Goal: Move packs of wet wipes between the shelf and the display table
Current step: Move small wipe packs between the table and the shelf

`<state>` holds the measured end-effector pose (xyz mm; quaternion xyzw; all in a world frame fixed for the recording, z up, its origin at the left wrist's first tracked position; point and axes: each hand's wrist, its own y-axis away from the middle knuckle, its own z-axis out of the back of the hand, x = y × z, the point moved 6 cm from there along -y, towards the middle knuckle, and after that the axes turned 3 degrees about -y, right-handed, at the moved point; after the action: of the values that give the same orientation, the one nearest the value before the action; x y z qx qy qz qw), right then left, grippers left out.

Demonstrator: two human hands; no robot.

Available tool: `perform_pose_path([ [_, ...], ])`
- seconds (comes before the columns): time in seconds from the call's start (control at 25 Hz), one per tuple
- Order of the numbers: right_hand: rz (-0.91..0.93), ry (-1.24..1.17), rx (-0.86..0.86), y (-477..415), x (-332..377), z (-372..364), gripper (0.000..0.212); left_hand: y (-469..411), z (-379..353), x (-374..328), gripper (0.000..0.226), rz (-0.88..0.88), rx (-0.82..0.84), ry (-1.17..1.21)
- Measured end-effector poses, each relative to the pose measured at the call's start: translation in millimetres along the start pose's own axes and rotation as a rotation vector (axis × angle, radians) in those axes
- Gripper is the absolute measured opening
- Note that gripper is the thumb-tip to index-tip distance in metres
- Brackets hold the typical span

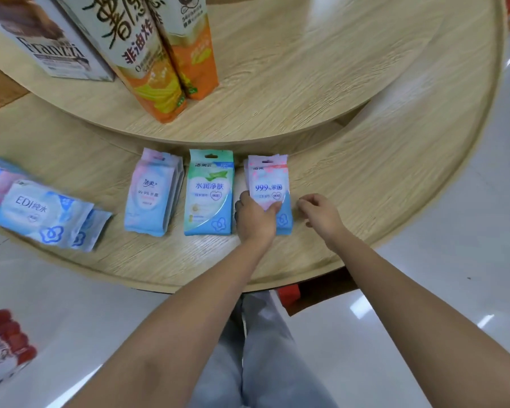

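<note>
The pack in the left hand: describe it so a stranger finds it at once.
On the lower tier of the round wooden table, look just right of the green pack. The end pack there is gripped by the left hand; only it shows a bold blue 999.

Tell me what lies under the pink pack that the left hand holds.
Edges of at least one similar pack show beneath the pink pack, on the table. The left hand covers the rest, so their number is unclear.

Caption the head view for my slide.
Left hand grips the pink wet-wipe pack on the round display table, beside a green pack; right hand hovers nearby.
</note>
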<state>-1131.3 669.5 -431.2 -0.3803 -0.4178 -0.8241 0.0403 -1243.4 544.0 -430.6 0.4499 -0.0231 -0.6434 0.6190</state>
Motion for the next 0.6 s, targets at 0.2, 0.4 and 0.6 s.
perform_pose_path([
  [0.2, -0.075, -0.021, 0.041, -19.1, 6.1, -8.3, 0.016, 23.6, 5.4, 12.7, 0.050, -0.006, 0.044, 0.039],
  [0.4, -0.027, 0.148, 0.057, -26.6, 12.1, -26.9, 0.044, 60.0, 16.8, 60.3, 0.042, 0.121, 0.150, 0.311],
  [0.6, 0.056, 0.601, -0.087, -23.9, 28.3, -45.4, 0.095, 99.2, 32.4, 97.2, 0.029, 0.194, 0.312, 0.555],
])
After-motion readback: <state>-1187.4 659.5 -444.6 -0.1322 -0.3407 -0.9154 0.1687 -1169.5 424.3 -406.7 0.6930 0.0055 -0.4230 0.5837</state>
